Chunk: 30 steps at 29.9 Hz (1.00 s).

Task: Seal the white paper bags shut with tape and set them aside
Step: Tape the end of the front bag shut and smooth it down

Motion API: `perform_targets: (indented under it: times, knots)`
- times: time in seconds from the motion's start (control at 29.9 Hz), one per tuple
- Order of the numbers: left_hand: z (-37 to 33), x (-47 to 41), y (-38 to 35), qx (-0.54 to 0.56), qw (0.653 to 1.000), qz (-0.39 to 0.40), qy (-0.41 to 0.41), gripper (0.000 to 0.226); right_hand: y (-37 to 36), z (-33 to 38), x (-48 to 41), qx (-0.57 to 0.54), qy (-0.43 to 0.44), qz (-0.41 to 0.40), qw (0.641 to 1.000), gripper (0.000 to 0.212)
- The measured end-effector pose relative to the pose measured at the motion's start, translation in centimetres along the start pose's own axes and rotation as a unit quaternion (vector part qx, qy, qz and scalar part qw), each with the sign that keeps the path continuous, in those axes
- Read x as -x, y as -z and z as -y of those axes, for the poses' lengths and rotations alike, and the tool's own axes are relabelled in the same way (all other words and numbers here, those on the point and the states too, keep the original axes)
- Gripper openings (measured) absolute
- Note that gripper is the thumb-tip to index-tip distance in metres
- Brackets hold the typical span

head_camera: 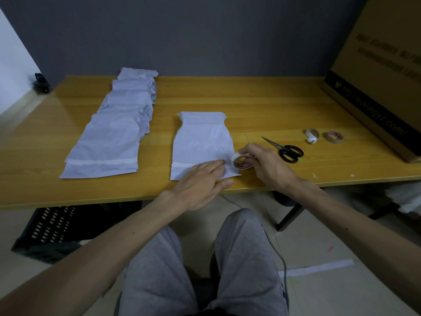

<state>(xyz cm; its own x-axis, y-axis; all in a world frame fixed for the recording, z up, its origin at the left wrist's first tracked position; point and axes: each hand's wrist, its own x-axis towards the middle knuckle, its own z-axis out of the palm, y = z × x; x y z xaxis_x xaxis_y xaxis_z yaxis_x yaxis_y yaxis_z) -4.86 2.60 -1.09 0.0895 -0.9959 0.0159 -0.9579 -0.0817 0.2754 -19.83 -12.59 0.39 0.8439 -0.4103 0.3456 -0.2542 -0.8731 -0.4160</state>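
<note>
1. Wooden table (262,106) in my feed. One white paper bag (201,144) lies flat near the front edge, centre, long axis running away from me.
2. Left hand (200,181): fingers straight and flat, pressing down on the near end of that bag. It holds nothing.
3. Right hand (266,165): fingers curled round a tape roll (241,161), gripping it. The roll stands on edge at the bag's near right corner, touching the paper.
4. A pale strip of tape runs across the bag's near end, from the left edge toward the roll. The left fingertips lie on it.
5. The bag's far end is folded over, with a pale band across the fold.
6. Row of white bags (109,137) on the left side of the table, overlapping one another, running from the near edge to the back wall. The nearest one shows a tape strip across its near end.
7. Black-handled scissors (284,149) just right of the right hand, blades closed, tips pointing away and left.
8. Further right sit a whitish roll (311,135) and a brown roll (334,136), side by side.
9. A large cardboard box (376,76) sits at the right end of the table.
10. A black crate (45,231) is on the floor under the table, left.
</note>
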Motion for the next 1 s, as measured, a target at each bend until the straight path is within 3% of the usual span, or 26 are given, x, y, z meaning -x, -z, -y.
perform_targets:
  times: [0.23,0.53,1.0]
  knots:
    - [0.2,-0.1,-0.6,-0.030,0.999,-0.006,-0.018,0.061,0.9,-0.2,-0.6,0.047,0.068,0.043,0.996,0.027]
    - [0.1,-0.1,-0.2,-0.010,1.000,0.020,-0.001,0.060,2.1,-0.4,-1.4,0.073,0.082,0.109,0.988,0.039]
    - [0.3,0.1,-0.3,-0.027,0.999,0.037,0.007,0.059,2.0,-1.2,-1.3,0.091,0.111,0.094,0.985,0.046]
